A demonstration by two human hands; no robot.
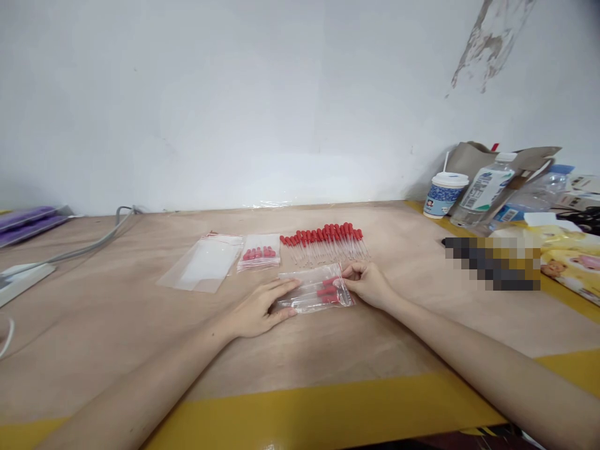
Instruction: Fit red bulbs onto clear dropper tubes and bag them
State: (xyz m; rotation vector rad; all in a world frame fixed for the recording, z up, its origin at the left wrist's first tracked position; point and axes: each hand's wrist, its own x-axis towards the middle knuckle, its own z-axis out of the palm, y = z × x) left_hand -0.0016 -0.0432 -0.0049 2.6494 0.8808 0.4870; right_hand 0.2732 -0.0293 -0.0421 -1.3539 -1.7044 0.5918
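A clear zip bag [309, 299] lies flat on the table in front of me, with several red-bulbed droppers [328, 291] inside, bulbs toward the right. My left hand [262, 306] rests over the bag's left end, fingers stretched out and thumb apart. At the bag's right edge, by the red seal line, my right hand [368, 282] pinches the plastic between thumb and fingers. Just behind is a row of loose droppers [328, 240] with red bulbs pointing away from me. Filled bags [259, 253] are stacked to their left, and flat plastic bags [204, 262] lie further left.
On the right stand a paper cup [445, 195], a water bottle [485, 190] and a yellow package [572, 256]; a blurred dark object [490, 262] lies nearer. Purple packs [30, 225], a grey cable [94, 244] and a white power strip [25, 278] are at left. A wall [281, 112] borders the table [117, 331].
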